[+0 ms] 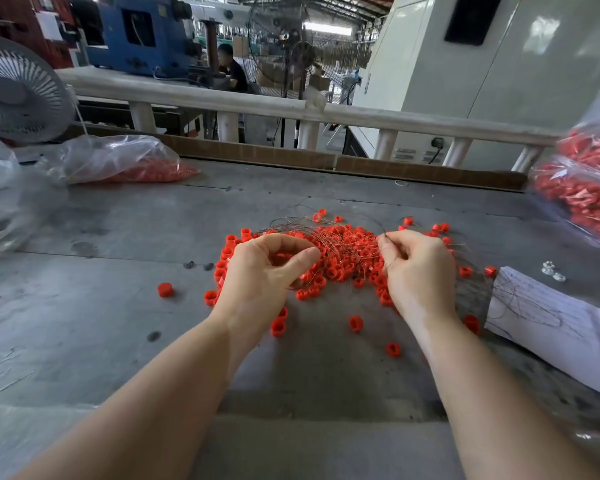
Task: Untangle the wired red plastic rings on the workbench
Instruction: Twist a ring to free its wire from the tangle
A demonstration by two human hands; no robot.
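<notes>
Centrally on the grey desk (118, 237) lies a heap of red plastic rings (347, 258) threaded through with thin wires (312, 230), and both bare hands work at it. At the heap's left edge the left hand (267, 271) has its fingers (291, 240) curled, thumb and forefinger closed in a pinch on strands of the wire among the rings. At the heap's right side the right hand (420, 268) is likewise curled, its fingertips pinching a single strand of wire lifted just above the pile. Loose rings lie scattered around the heap, one (165, 289) apart to the left and a few nearer the person. A sheet of paper (548, 320) with wire lying over it sits to the right. Clear bags holding more red parts rest at the far left (125, 164) and the right edge (582, 188), and a white fan (18, 91) stands at the far left.
</notes>
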